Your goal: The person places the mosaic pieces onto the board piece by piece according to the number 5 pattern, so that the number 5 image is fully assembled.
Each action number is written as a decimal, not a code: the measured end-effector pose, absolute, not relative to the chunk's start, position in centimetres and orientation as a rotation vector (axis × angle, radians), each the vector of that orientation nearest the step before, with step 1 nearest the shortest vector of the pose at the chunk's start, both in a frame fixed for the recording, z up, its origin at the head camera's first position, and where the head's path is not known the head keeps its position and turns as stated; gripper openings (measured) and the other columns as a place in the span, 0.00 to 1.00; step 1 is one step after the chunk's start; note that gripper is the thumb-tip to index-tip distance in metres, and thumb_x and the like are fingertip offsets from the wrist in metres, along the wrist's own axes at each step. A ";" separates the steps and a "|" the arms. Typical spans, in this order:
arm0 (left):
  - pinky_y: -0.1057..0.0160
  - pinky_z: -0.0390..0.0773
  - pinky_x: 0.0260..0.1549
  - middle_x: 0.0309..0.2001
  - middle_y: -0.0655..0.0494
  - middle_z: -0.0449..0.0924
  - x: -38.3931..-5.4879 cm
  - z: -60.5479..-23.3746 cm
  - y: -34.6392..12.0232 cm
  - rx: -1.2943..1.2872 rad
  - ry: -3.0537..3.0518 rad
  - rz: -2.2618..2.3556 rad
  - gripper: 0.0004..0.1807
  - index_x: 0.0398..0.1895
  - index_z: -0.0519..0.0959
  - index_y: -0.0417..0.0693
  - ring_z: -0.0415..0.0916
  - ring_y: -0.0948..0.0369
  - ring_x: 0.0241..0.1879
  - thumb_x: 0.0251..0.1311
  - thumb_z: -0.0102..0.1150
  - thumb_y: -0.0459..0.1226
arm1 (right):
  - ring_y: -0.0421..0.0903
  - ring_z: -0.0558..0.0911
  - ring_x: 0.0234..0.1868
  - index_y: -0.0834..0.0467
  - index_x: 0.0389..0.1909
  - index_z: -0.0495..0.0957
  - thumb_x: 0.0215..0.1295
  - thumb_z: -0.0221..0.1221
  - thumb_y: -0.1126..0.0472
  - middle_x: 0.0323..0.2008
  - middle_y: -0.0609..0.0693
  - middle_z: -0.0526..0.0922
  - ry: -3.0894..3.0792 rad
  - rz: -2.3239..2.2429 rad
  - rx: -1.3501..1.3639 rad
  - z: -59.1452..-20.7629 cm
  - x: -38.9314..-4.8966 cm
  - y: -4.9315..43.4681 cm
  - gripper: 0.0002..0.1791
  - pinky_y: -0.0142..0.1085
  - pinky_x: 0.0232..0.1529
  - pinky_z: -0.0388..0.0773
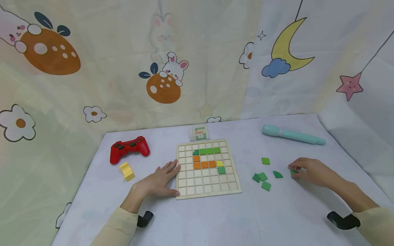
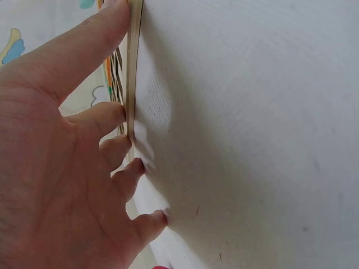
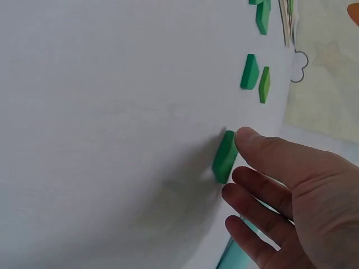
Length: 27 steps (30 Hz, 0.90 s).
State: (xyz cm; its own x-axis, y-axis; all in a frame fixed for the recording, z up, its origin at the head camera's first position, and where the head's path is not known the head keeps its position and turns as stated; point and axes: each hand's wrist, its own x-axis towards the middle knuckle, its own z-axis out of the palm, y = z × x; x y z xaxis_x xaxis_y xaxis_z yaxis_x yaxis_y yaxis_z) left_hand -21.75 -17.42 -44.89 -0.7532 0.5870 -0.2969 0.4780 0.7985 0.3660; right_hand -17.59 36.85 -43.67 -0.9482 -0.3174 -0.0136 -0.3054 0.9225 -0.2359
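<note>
A grid board [image 1: 199, 189] lies on a white table [image 1: 246, 218]. At its nine o'clock edge, the left hand [image 1: 156, 181] touches it, fingers spread and released. At three o'clock, well apart from the board, the right hand [image 1: 314, 172] bends its fingers at a green tile [image 3: 225, 157]; whether they grasp it, I cannot tell. A red game controller [image 1: 130, 149] sits at ten o'clock.

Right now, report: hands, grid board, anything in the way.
Left hand touching left edge of grid board. Right hand at green tile, grip unclear. Grid board partly filled. Loose green tiles lie between right hand and board.
</note>
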 end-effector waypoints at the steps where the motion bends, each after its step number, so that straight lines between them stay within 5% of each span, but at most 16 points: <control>1: 0.35 0.50 0.70 0.79 0.49 0.38 -21.7 -44.9 -17.4 0.802 2.586 0.377 0.52 0.76 0.52 0.47 0.39 0.46 0.77 0.55 0.63 0.58 | 0.45 0.80 0.38 0.59 0.43 0.84 0.51 0.71 0.56 0.40 0.46 0.85 3.034 -0.355 -0.493 -43.8 -17.5 37.0 0.18 0.36 0.38 0.79; 16: 0.37 0.50 0.71 0.79 0.50 0.39 -21.7 -44.9 -17.4 0.777 2.591 0.369 0.52 0.77 0.52 0.49 0.39 0.47 0.77 0.54 0.63 0.59 | 0.46 0.82 0.37 0.60 0.41 0.85 0.49 0.71 0.63 0.38 0.47 0.84 3.093 -0.357 -0.558 -44.5 -17.5 37.0 0.16 0.36 0.37 0.81; 27: 0.36 0.50 0.70 0.79 0.50 0.39 -21.7 -44.9 -17.4 0.788 2.591 0.379 0.52 0.76 0.52 0.49 0.40 0.46 0.77 0.54 0.63 0.59 | 0.48 0.82 0.41 0.60 0.45 0.84 0.52 0.70 0.62 0.39 0.48 0.84 3.016 -0.369 -0.604 -41.7 -19.6 32.3 0.17 0.43 0.41 0.82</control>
State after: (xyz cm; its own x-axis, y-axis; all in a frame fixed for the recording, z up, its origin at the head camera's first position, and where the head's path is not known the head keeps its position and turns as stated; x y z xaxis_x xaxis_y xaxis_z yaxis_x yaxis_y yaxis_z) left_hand -21.68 -17.38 -44.85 -0.7589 0.5788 -0.2984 0.4690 0.8038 0.3661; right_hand -19.62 32.27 -41.72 -0.9230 -0.3848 0.0041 -0.3744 0.8956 -0.2401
